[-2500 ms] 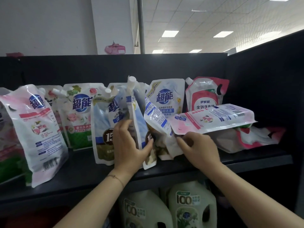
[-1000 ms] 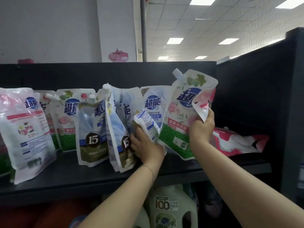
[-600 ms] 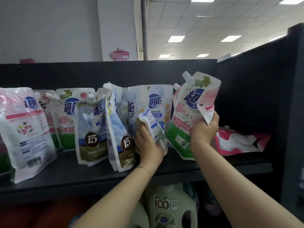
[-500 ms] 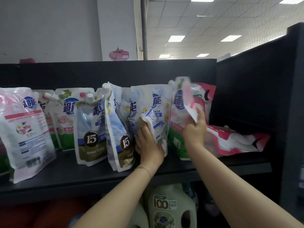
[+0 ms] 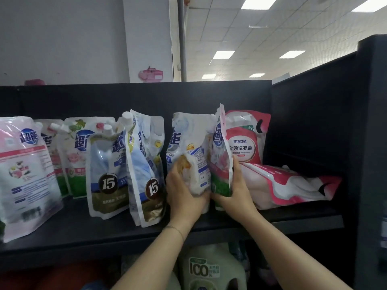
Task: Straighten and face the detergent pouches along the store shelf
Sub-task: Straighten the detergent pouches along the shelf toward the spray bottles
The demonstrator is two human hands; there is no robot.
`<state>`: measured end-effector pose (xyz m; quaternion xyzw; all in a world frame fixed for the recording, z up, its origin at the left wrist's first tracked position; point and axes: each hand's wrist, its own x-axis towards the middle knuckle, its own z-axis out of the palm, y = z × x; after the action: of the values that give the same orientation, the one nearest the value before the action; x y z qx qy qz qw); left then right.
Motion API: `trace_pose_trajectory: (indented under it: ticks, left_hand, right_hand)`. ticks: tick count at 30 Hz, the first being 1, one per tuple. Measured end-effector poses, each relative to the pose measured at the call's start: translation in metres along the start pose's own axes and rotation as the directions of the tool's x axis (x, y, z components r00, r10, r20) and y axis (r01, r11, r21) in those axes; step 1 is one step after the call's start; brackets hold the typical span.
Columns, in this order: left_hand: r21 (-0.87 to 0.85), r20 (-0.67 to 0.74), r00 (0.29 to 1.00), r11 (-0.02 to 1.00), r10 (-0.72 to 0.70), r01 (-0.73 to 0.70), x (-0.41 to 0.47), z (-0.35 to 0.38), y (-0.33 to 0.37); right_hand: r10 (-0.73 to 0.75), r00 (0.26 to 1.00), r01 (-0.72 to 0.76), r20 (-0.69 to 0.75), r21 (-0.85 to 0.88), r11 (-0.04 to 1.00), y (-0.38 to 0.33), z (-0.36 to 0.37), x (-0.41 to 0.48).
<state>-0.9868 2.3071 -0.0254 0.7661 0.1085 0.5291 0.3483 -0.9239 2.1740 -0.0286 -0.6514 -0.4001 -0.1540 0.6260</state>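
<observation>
Detergent pouches stand in a loose row on the black shelf (image 5: 83,229). My left hand (image 5: 184,193) grips the lower part of a white and blue pouch (image 5: 188,143), whose bottom is crumpled. My right hand (image 5: 234,191) holds a pink and green floral pouch (image 5: 221,160) upright, turned edge-on, with its base on the shelf. Behind it stands a red and white pouch (image 5: 245,139). Another pink pouch (image 5: 289,185) lies flat at the right. Two blue "15" pouches (image 5: 109,174) lean just left of my hands.
Further left stand green floral pouches (image 5: 77,155) and a large pink pouch (image 5: 23,174) showing its back label near the front edge. The shelf's black side wall (image 5: 314,122) closes the right end. White detergent jugs (image 5: 209,268) sit on the shelf below.
My right hand lifted the floral pouch off the lying stack, swung it upright, then lowered it onto the shelf beside the blue pouch. My left hand kept hold of the blue pouch throughout.
</observation>
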Motion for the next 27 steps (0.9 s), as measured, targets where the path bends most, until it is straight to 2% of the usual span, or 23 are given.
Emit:
trace_pose_trajectory:
  ticks: [2,4,5,8,10,15,18,20,23,27]
  left_hand:
    - [-0.058,-0.006,0.999,0.997,-0.043,0.042,-0.004,0.001,-0.003]
    - [-0.006,-0.002,0.998,0.998,-0.059,0.059,-0.006,0.002,-0.004]
    - [0.080,-0.009,1.000,0.997,-0.021,0.022,-0.008,0.003,-0.004]
    - [0.352,-0.017,0.963,0.903,0.268,-0.245,-0.015,0.008,0.001]
    - [0.419,0.016,0.915,0.828,0.404,-0.373,-0.020,0.010,0.005]
    - [0.517,0.097,0.821,0.676,0.563,-0.525,-0.026,0.009,0.006]
    - [0.537,0.202,0.754,0.574,0.625,-0.619,-0.027,0.008,0.004]
    - [0.544,0.269,0.749,0.546,0.606,-0.637,-0.028,0.007,0.004]
    - [0.516,0.309,0.741,0.549,0.596,-0.657,-0.028,0.007,0.007]
    - [0.397,0.344,0.714,0.595,0.610,-0.699,-0.029,0.010,0.011]
  right_hand:
    - [0.025,1.000,-0.025,0.003,-0.026,0.999,0.006,0.000,0.002]
    - [0.048,0.999,-0.048,-0.012,-0.065,0.997,0.009,0.002,0.002]
    - [0.053,0.998,-0.054,-0.018,-0.080,0.995,0.009,0.002,0.002]
    - [0.070,0.997,-0.075,-0.043,-0.113,0.991,0.008,0.004,0.000]
    - [0.082,0.995,-0.089,-0.062,-0.128,0.988,0.005,0.004,-0.002]
    - [0.064,0.990,-0.086,-0.124,-0.182,0.979,0.001,0.005,-0.006]
    - [0.081,0.986,-0.110,-0.145,-0.206,0.972,0.004,0.003,-0.009]
    - [0.091,0.983,-0.125,-0.157,-0.227,0.966,0.005,0.003,-0.009]
    - [0.103,0.982,-0.138,-0.161,-0.225,0.964,0.006,0.003,-0.010]
    - [0.122,0.981,-0.152,-0.148,-0.210,0.966,0.012,0.003,-0.007]
